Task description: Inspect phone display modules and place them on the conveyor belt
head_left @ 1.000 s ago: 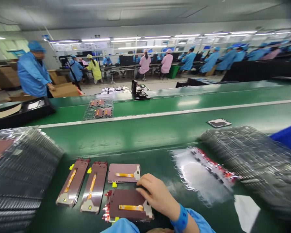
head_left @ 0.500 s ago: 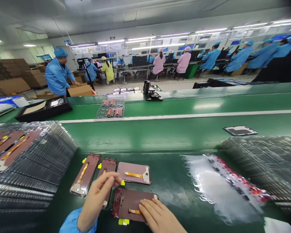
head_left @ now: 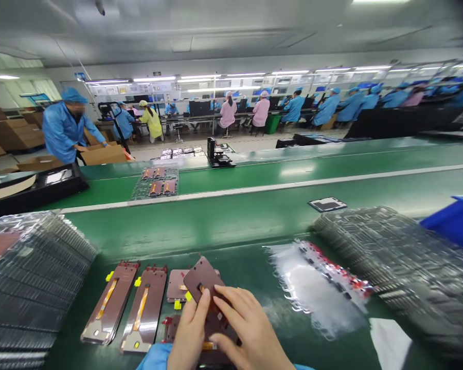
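Observation:
Both my hands are on a brown phone screen panel (head_left: 200,273) with an orange flex cable, tilted above the bench. My left hand (head_left: 189,331) grips its left edge, thumb on its face near the cable. My right hand (head_left: 250,329) has its fingers over the right side and lower part, hiding much of it. Just behind lies another panel (head_left: 176,288) with a yellow tab. One more panel (head_left: 172,329) is partly covered by my hands. To the left, two phone screen panels (head_left: 110,303) (head_left: 146,308) lie cable side up.
Tall stacks of clear plastic trays stand left (head_left: 31,293) and right (head_left: 370,252). Clear plastic sleeves with red tabs (head_left: 316,290), a white tissue (head_left: 389,339) and a blue bin (head_left: 455,221) are on the right. Across the green belt (head_left: 231,216), a person in blue handles a carton.
A panel is now raised and tilted between my hands. My left hand has come across to it, beside my right. The view has turned to the right, bringing in the blue bin.

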Demonstrator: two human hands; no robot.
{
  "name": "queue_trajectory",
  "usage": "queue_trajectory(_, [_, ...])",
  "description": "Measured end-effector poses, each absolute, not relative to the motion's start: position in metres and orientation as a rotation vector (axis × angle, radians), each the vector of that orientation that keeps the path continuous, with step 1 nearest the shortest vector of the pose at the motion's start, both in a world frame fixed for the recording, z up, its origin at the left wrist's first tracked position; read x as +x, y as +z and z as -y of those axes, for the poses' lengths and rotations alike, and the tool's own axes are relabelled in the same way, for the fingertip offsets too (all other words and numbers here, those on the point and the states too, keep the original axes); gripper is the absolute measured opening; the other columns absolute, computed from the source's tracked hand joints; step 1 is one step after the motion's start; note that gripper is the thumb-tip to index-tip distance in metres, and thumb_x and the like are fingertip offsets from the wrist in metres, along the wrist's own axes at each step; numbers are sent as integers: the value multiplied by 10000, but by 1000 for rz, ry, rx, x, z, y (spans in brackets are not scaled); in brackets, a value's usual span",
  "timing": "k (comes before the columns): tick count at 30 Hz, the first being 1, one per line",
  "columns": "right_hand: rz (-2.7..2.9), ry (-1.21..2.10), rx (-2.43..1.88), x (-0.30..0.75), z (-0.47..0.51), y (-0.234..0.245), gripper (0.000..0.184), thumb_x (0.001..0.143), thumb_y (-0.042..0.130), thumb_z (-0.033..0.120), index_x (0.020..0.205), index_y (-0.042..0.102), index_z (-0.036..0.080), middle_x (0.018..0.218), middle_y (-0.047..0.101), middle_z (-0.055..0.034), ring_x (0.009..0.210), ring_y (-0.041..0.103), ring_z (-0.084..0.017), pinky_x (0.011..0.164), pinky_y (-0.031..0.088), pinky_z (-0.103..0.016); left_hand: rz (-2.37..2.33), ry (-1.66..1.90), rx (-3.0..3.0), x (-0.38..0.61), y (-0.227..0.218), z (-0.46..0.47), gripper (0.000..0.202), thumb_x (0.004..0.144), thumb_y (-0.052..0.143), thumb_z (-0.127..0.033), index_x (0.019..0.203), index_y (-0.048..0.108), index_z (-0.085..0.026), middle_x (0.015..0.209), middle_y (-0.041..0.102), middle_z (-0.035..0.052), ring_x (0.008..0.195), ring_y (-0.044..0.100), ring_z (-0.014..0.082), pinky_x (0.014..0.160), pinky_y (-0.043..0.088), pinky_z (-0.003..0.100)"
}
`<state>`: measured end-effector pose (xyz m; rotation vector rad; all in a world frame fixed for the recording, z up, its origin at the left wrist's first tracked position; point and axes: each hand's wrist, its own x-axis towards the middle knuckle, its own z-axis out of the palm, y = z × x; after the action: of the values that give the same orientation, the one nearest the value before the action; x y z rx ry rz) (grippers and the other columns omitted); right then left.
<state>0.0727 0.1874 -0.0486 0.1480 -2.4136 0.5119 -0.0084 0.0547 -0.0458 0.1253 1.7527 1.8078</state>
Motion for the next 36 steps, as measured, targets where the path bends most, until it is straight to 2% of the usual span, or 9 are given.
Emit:
queue_trajectory(5, [2215, 944, -337, 71, -219, -47, 296, 992, 468, 311, 1200, 648, 201, 1105, 727, -111, 1004, 701, -237, 829, 608, -336, -1546, 1717, 238, -13, -48, -58, 563, 708, 708, -615, 1060, 728, -178, 1058, 752, 95, 1071, 638, 307, 972, 489, 404])
queue_trajectory(8, [2224, 1179, -364, 67, -233, -47, 248, 979, 521, 332, 1015, 738, 220, 945, 775, -62, 868, 741, -207, 729, 620, -262, -1565, 1635, 283, -8, -53, -61, 572, 684, 713, -638, 1014, 749, -172, 1008, 764, 95, 992, 661, 307, 893, 520, 390])
queue_trajectory(10, [2203, 1058, -313, 65, -234, -47, 235, 972, 531, 286, 937, 752, 217, 935, 772, -68, 820, 738, -199, 717, 617, -271, -1637, 1632, 314, -6, -59, -63, 569, 684, 712, -639, 1004, 753, -170, 1017, 762, 95, 1012, 651, 313, 912, 507, 387])
queue_trajectory(14, [2091, 441, -126, 69, -220, -43, 240, 918, 526, 84, 1046, 713, 164, 1139, 717, -144, 941, 695, -241, 808, 594, -364, -1690, 1720, 350, -9, -69, -70, 569, 700, 693, -646, 1009, 751, -172, 1073, 751, 101, 1125, 605, 330, 991, 461, 387])
queue_trajectory(16, [2083, 420, 19, 73, -209, -38, 246, 895, 517, 44, 1031, 694, 149, 1119, 716, -146, 961, 673, -235, 816, 584, -357, -1706, 1727, 372, -15, -74, -71, 570, 714, 686, -638, 1023, 744, -162, 1081, 749, 117, 1136, 601, 340, 996, 456, 399])
queue_trajectory(24, [2112, 1202, -237, 75, -212, -30, 138, 916, 567, 240, 808, 647, 212, 1126, 667, -102, 993, 659, -205, 867, 561, -310, -1624, 1568, 499, -19, -80, -71, 603, 747, 655, -634, 1139, 701, -178, 1144, 727, 103, 1147, 592, 331, 1004, 446, 406])
queue_trajectory(28, [2150, 1351, -384, 66, -223, -39, 118, 873, 615, 247, 764, 634, 207, 1180, 639, -97, 1060, 625, -228, 919, 521, -348, -1635, 1426, 577, -13, -71, -69, 618, 736, 650, -656, 1121, 713, -176, 1103, 730, 89, 1132, 586, 318, 1012, 431, 380])
queue_trajectory(32, [2245, 1439, -320, 67, -230, -36, 144, 856, 627, 176, 984, 674, 221, 939, 655, -36, 845, 639, -178, 753, 528, -285, -1672, 1322, 638, -13, -62, -64, 657, 743, 616, -684, 1134, 701, -163, 1086, 717, 87, 1087, 582, 296, 1008, 420, 359])
queue_trajectory(36, [2320, 1232, -64, 72, -232, -27, 143, 918, 600, 234, 850, 720, 196, 762, 588, -22, 706, 599, -157, 612, 480, -256, -1739, 1249, 675, -12, -60, -60, 643, 744, 586, -709, 1075, 713, -173, 955, 709, 57, 967, 584, 260, 970, 428, 338])
